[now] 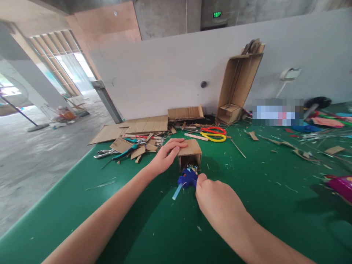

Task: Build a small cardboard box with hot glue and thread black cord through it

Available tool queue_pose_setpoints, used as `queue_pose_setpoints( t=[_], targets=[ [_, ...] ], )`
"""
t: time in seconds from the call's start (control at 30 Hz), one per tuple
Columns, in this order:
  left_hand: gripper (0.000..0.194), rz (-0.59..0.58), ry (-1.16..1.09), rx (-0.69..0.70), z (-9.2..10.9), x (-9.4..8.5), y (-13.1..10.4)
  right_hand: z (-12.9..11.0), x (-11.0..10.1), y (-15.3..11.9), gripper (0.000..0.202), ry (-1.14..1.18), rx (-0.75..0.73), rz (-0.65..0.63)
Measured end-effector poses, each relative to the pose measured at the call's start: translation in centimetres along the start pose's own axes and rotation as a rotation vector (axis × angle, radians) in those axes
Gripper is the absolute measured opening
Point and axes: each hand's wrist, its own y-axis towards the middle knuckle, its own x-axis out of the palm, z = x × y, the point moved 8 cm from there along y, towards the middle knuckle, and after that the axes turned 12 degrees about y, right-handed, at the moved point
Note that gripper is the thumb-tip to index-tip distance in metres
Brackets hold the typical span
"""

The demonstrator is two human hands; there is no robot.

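Observation:
A small cardboard box [191, 147] stands on the green table with its open side facing me; scraps show at its mouth. My left hand [167, 154] lies on the box's top at the left, fingers stretched out and nearly flat. Closed around the handle of a blue hot glue gun [189, 178], my right hand [213, 192] is just in front of the box. A translucent glue stick [177, 191] sticks out of the gun's rear toward me. The gun's nozzle is hidden at the box opening.
Behind the box lie red- and yellow-handled scissors [213, 136]. Teal-handled pliers [128, 150] and cardboard scraps are to the left. A tall cardboard piece [238, 79] leans on the white partition [165, 73]. A purple object [341, 187] is at the right edge.

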Motion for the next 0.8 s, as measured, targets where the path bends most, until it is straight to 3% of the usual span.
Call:
queue_pose_setpoints(
  t=[0.2,0.47,0.63,0.8],
  targets=[
    [0.032,-0.007,0.001,0.005,0.0,0.0,0.0,0.1,-0.4,-1.0,0.024,-0.004,0.037,-0.05],
    [0.031,-0.001,-0.012,0.009,-0.2,0.1,-0.1,0.3,0.5,-2.1,0.026,-0.04,-0.019,-0.051],
    [0.032,-0.002,-0.007,0.015,0.0,0.0,0.0,0.0,0.5,-2.0,0.027,-0.079,-0.064,0.001],
    [0.032,-0.003,0.006,0.011,0.2,0.0,0.0,0.4,0.1,-1.1,0.021,-0.037,-0.008,0.0]
  ],
)
